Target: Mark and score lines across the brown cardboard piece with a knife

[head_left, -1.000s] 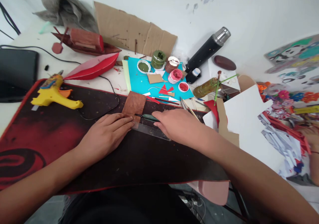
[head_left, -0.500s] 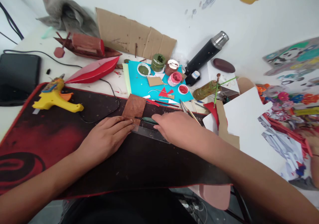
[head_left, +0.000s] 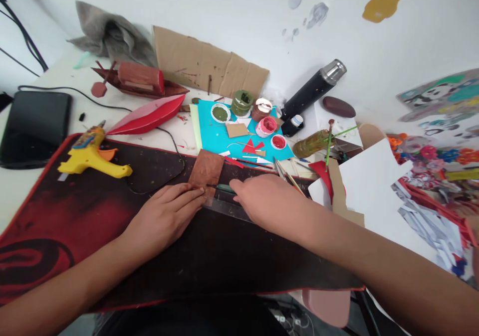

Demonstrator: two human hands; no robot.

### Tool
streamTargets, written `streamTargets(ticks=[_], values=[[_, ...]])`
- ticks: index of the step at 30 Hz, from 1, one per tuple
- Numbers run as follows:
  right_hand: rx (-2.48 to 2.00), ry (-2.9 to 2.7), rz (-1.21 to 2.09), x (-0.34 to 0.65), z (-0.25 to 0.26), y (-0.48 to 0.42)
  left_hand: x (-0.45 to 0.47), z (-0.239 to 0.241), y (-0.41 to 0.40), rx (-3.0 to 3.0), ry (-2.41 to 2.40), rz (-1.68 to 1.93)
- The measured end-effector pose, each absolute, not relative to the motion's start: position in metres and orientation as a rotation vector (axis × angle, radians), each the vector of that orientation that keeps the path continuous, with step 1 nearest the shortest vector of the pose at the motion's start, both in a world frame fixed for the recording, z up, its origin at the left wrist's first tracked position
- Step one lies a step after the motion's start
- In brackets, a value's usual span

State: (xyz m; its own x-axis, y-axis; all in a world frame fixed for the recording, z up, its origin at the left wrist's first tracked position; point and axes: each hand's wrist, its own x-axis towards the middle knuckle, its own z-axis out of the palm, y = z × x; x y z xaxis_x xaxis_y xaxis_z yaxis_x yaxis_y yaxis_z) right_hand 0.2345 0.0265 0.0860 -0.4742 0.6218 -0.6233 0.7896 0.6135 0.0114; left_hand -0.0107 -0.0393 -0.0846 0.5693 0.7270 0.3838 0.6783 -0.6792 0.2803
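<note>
My left hand (head_left: 164, 216) lies flat with fingers stretched out, pressing the near edge of a brown painted card piece (head_left: 206, 169) and the end of a clear ruler (head_left: 224, 206) on the dark red-and-black mat (head_left: 75, 201). My right hand (head_left: 267, 201) is closed round a thin green-handled cutting tool (head_left: 223, 188) whose tip points left at the card, along the ruler's far edge.
A yellow glue gun (head_left: 92, 156) lies on the mat's left. Behind are a red paper boat hull (head_left: 147, 116), a brown model boat (head_left: 138, 79), a cyan sheet (head_left: 224, 134) with paint pots, a black flask (head_left: 312, 91), cardboard, white paper sheets (head_left: 370, 181) and a black tablet (head_left: 32, 126).
The view has tilted so everything sits a little lower in the frame. Both hands stay in the same place on the card, ruler and tool.
</note>
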Motion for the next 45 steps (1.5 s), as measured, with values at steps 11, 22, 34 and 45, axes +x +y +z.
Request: streamTargets(ticks=[11,22,34,45], values=[[1.138,2.332,-0.312,0.239,0.078,0.016,-0.011,-0.089,-0.037,2.648,1.172,0.751],[1.292,2.373,-0.400,0.256,0.079,0.006,-0.012,-0.089,-0.036,2.684,1.179,0.692],[1.352,2.288,-0.437,0.271,0.079,0.011,-0.013,-0.087,-0.038,2.763,1.185,0.729],[1.254,2.276,-0.426,0.266,0.072,0.016,-0.012,-0.082,-0.037,2.755,1.169,0.747]])
